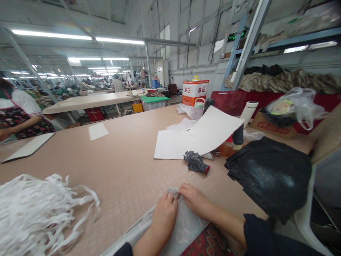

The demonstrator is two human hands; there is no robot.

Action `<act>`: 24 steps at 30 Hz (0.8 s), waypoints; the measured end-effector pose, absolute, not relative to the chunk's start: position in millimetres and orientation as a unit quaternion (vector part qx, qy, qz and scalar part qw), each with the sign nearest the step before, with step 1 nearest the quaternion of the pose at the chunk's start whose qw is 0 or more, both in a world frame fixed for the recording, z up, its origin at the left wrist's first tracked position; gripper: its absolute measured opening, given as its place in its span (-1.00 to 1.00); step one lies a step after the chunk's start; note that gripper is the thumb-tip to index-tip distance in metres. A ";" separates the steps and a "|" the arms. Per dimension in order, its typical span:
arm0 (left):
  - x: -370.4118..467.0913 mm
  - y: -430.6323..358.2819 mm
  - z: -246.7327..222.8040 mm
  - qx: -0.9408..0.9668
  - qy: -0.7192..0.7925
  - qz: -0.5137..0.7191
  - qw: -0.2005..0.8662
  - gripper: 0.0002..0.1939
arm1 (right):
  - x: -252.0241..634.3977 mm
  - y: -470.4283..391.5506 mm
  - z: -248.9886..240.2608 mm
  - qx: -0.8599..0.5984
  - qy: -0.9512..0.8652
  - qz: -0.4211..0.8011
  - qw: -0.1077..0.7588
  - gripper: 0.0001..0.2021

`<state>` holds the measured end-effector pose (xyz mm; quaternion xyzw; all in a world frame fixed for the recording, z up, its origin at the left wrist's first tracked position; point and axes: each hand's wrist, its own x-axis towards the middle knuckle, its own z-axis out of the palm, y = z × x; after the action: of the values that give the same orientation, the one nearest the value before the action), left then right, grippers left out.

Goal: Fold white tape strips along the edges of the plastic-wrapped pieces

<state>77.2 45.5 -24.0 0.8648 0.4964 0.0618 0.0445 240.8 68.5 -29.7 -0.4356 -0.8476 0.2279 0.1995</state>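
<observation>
Near the table's front edge, a translucent plastic bag (183,225) hangs toward the lap, its gathered top bunched between both hands. My left hand (165,209) has its fingers closed on the left side of the bunched plastic. Just to the right, my right hand (195,200) pinches the same gathered part, its fingertips close to the left ones. What the bag holds cannot be made out. Beyond the hands lies a dark grey knitted glove (195,162) with a red cuff.
White strips (39,213) are heaped at left. White sheets (197,138) lie behind the glove, black material (271,174) at right. An orange and white box (195,93) and a bottle (249,112) stand behind. A person (21,110) is at far left.
</observation>
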 end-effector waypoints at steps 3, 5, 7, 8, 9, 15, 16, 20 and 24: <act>77.0 40.0 -23.6 0.884 0.467 0.024 0.003 -0.72 | 241.3 63.1 -26.7 -0.394 -0.877 0.202 0.186 -0.75; 70.6 35.3 -22.2 0.890 0.456 0.004 -0.016 -0.72 | 242.1 60.1 -25.1 -0.374 -0.891 0.186 0.178 -0.77; 57.2 28.6 -20.0 0.890 0.455 -0.010 -0.019 -0.74 | 243.2 58.1 -24.3 -0.364 -0.900 0.173 0.168 -0.77; 47.9 24.3 -18.9 0.889 0.456 -0.019 -0.019 -0.75 | 243.7 57.5 -23.9 -0.360 -0.903 0.168 0.162 -0.76; 37.1 19.3 -17.9 0.888 0.458 -0.028 -0.019 -0.77 | 244.1 57.1 -23.5 -0.359 -0.906 0.164 0.155 -0.75; -43.8 -21.2 -12.9 0.871 0.491 -0.037 0.006 -0.70 | 244.9 56.7 -21.7 -0.358 -0.907 0.176 0.136 -0.72; -55.9 -27.9 -11.4 0.864 0.502 -0.028 0.020 -0.69 | 245.4 56.9 -22.3 -0.356 -0.907 0.178 0.135 -0.71; -84.3 -44.8 -4.0 0.821 0.561 0.025 0.105 -0.72 | 244.1 59.8 -23.3 -0.361 -0.907 0.178 0.128 -0.71; -83.8 -42.4 0.1 0.758 0.622 0.060 0.189 -0.75 | 217.1 57.9 -12.6 -0.385 -0.912 0.129 0.066 -0.76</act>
<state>-83.8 -42.4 0.1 0.7578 0.6217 0.0597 0.1889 217.1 57.9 -12.6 -0.3846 -0.9115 0.1294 0.0665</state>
